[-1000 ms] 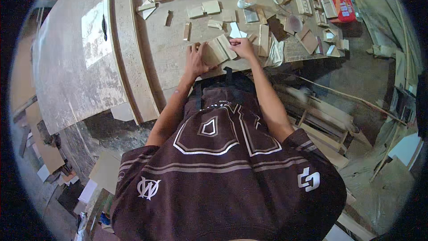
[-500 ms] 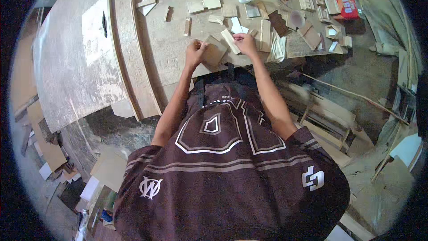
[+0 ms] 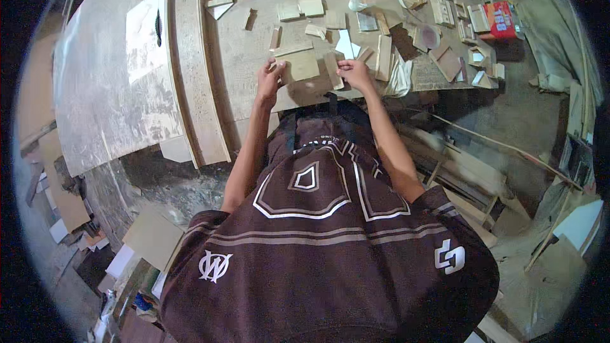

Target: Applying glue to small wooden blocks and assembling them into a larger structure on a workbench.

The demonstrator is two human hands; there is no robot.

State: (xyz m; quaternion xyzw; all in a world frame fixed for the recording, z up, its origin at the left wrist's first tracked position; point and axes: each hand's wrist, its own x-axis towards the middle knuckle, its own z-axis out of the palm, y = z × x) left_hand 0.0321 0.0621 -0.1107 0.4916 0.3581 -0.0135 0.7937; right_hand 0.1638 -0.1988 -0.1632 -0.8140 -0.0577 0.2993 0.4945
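Near the front edge of the workbench, my left hand (image 3: 271, 79) grips the left side of a square, light wooden board (image 3: 301, 67). A thin wooden strip (image 3: 295, 47) runs along the board's far edge; whether it is joined to it I cannot tell. Between the fingertips of my right hand (image 3: 354, 75) is a short wooden strip (image 3: 332, 70), standing close to the board's right side with a narrow gap. Just beyond my right hand lie a white angular piece (image 3: 344, 44) and a longer wooden block (image 3: 383, 58).
Many wood offcuts (image 3: 311, 7) cover the far part of the bench (image 3: 244, 57). A crumpled pale cloth (image 3: 400, 77) hangs at the front edge. Long wooden rails (image 3: 196, 63) cross the bench at left. A red package (image 3: 500, 20) stands far right.
The board has turned from a slanted position to nearly square with me, and its far-edge strip now shows. The right-hand strip has swung more upright. Both hands have shifted slightly.
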